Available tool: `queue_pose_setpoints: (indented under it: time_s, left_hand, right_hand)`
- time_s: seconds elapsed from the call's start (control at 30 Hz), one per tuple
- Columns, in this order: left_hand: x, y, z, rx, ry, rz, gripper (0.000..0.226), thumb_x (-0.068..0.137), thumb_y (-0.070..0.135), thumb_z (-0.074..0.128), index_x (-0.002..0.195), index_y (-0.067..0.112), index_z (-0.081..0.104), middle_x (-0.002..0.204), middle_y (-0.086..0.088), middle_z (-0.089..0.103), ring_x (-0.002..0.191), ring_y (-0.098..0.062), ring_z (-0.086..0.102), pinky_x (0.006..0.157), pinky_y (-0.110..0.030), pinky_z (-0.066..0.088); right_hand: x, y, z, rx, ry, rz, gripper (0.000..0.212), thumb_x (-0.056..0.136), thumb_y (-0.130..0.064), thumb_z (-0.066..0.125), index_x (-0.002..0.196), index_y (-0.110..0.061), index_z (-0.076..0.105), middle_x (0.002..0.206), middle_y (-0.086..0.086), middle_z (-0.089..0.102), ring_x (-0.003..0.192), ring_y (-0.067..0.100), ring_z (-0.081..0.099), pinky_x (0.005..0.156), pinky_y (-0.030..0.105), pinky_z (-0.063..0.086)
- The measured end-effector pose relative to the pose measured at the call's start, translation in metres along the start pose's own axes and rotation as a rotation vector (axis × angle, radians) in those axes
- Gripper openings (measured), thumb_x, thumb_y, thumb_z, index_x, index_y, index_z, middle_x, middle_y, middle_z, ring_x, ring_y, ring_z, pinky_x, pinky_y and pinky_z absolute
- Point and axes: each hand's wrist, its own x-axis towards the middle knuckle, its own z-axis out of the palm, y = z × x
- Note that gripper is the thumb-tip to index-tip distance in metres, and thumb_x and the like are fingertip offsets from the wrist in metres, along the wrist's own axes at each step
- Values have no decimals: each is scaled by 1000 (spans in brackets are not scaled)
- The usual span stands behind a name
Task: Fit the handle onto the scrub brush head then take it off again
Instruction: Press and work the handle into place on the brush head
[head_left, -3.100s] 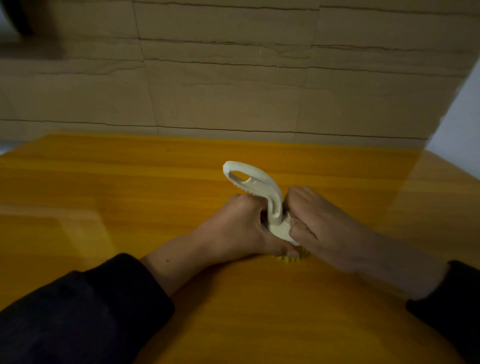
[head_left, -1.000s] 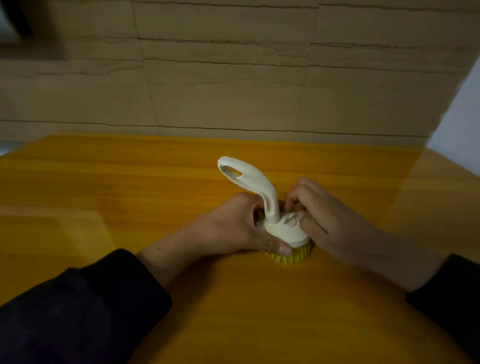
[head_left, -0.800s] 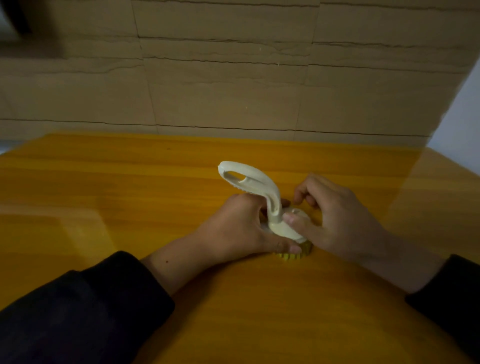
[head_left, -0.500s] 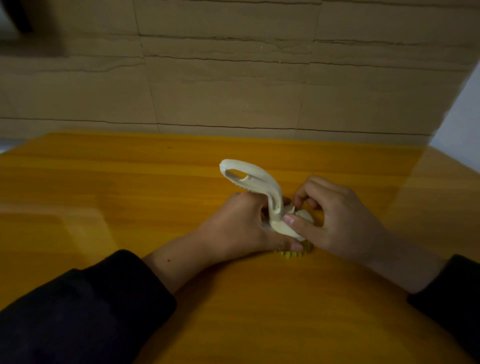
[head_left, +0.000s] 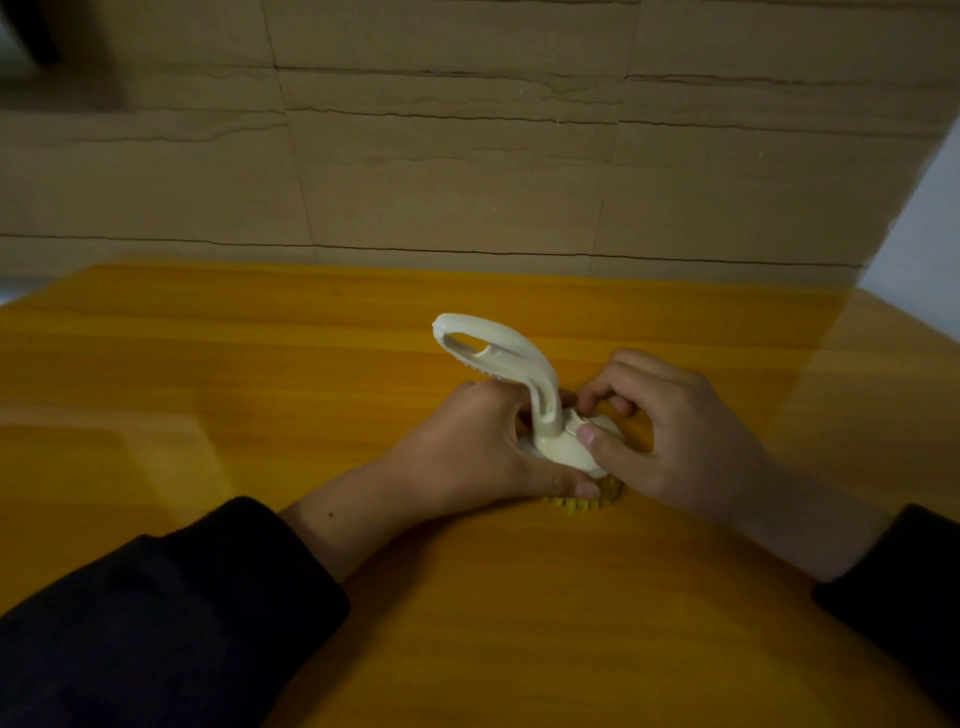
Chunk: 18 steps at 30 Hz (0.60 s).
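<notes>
The cream handle (head_left: 506, 358) curves up and to the left from the scrub brush head (head_left: 563, 452), which sits bristles-down on the orange table (head_left: 260, 374). Yellow bristles (head_left: 584, 501) show under the head's front edge. My left hand (head_left: 478, 452) wraps the head's left side, thumb along its front rim. My right hand (head_left: 670, 436) pinches the head's top at the handle's base with thumb and forefinger. The joint between handle and head is partly hidden by my fingers.
A tan wall of stacked cardboard panels (head_left: 467, 156) rises behind the table's far edge. The table's right edge (head_left: 883, 338) runs diagonally at the right. My dark sleeves (head_left: 156, 623) cover both forearms near the front.
My right hand shifted its grip from covering the head's right side to a thumb-and-finger pinch at the handle's base. The left hand and brush stayed nearly in place.
</notes>
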Motion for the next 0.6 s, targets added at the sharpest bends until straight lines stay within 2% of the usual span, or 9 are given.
queue_pose_setpoints:
  time_s: [0.13, 0.23, 0.4, 0.53, 0.6]
  left_hand:
    - [0, -2, 0, -10, -7, -2, 61, 65, 46, 91, 118, 21, 71, 112, 6, 77, 105, -8, 72, 91, -45, 60]
    - [1, -4, 0, -9, -12, -10, 66, 62, 53, 87, 117, 20, 71, 112, 5, 77, 106, -11, 72, 91, -47, 59]
    - [1, -6, 0, -15, -21, -12, 64, 63, 52, 88, 115, 20, 71, 112, 4, 77, 106, -12, 72, 91, -49, 59]
    - [1, -5, -1, 16, -17, 0, 62, 66, 51, 88, 117, 19, 71, 114, 4, 77, 108, -11, 71, 92, -48, 59]
    - [0, -4, -1, 7, -22, 6, 65, 67, 50, 88, 122, 21, 70, 118, 4, 77, 111, -10, 71, 94, -47, 58]
  right_hand:
    - [0, 0, 0, 23, -21, 9, 16, 81, -31, 55, 91, -20, 63, 77, -5, 46, 75, 18, 49, 62, 43, 44]
    - [-1, 1, 0, 44, -36, 14, 18, 81, -26, 52, 93, -20, 64, 79, -4, 48, 78, 18, 50, 65, 41, 44]
    - [-1, 2, 2, 115, -73, 56, 18, 85, -24, 52, 98, -22, 63, 86, -3, 51, 84, 20, 52, 70, 45, 46]
    - [-2, 3, 3, 103, -38, 97, 30, 84, -52, 54, 100, -27, 57, 88, -20, 44, 87, 8, 50, 70, 35, 45]
    - [-2, 4, 5, 62, -29, 122, 37, 80, -62, 56, 98, -29, 54, 87, -22, 43, 86, 5, 49, 69, 34, 45]
